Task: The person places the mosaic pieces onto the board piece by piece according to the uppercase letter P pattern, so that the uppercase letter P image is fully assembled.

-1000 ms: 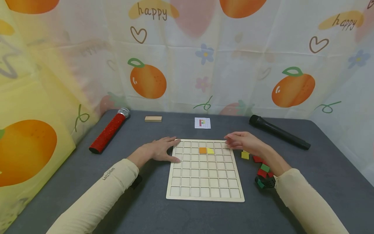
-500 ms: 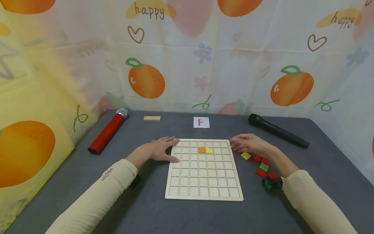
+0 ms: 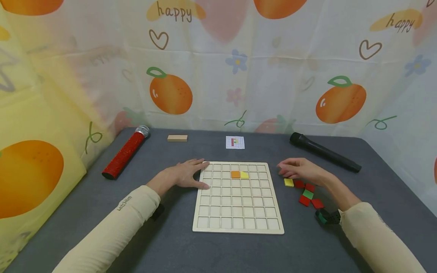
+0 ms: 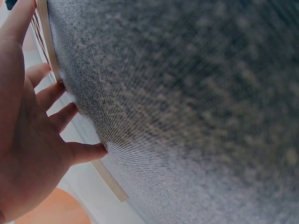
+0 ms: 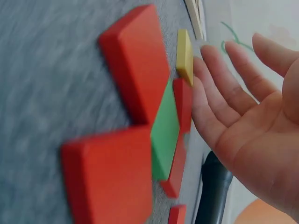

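A pale wooden grid board [image 3: 239,203] lies on the dark table. In its second row sit an orange square tile [image 3: 235,174] and, right beside it, a yellow tile [image 3: 244,174]. My left hand [image 3: 189,174] rests with spread fingers at the board's upper left corner, thumb over the left edge. To the right of the board, my right hand [image 3: 302,169] hovers with loosely bent fingers and nothing in them. Just below its fingertips lies another yellow tile [image 3: 288,182]. Several red tiles [image 3: 304,200] and a green tile [image 5: 163,135] lie beneath the wrist, some touching each other.
Along the back stand out a red glittery microphone [image 3: 124,155] at left, a small wooden block [image 3: 177,138], a printed grid card [image 3: 235,142] with a coloured pattern, and a black microphone [image 3: 324,152] at right. A fruit-print cloth [image 3: 211,87] hangs behind the table.
My right hand has moved rightward from the board's upper right edge to above the loose tiles. The loose yellow tile has turned slightly. My left hand stays on the board.
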The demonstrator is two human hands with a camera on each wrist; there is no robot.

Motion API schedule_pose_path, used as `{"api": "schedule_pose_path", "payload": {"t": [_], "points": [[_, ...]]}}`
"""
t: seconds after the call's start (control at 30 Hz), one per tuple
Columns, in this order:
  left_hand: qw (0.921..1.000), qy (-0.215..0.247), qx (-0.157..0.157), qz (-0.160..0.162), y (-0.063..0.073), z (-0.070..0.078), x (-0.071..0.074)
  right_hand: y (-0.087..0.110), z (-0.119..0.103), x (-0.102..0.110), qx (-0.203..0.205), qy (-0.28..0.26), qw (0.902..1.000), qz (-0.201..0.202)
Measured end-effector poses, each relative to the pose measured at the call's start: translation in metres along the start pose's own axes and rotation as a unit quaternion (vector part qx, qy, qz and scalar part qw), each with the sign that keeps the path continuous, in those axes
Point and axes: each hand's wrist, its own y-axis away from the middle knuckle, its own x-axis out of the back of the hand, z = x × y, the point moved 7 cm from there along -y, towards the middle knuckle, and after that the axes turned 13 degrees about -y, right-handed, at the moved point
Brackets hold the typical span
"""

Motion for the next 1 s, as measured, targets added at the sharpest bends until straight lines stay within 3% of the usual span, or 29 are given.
{"api": "schedule_pose_path", "payload": {"t": [0.23,0.5,0.77,1.0], "points": [[1.0,-0.001,0.001,0.0,0.0,0.001,0.0,0.009,0.0,-0.002,0.04,0.038,0.9979,-0.034],[1.0,0.003,0.003,-0.002,0.002,0.002,0.001,0.014,-0.002,-0.007,0.06,0.073,0.9936,-0.062],[1.0,0.003,0.007,0.0,0.003,0.0,0.001,0.013,-0.004,-0.01,0.076,0.096,0.9904,-0.064],[1.0,0.003,0.006,-0.002,0.002,0.001,0.0,0.01,-0.004,-0.007,0.087,0.151,0.9843,-0.029]]}}
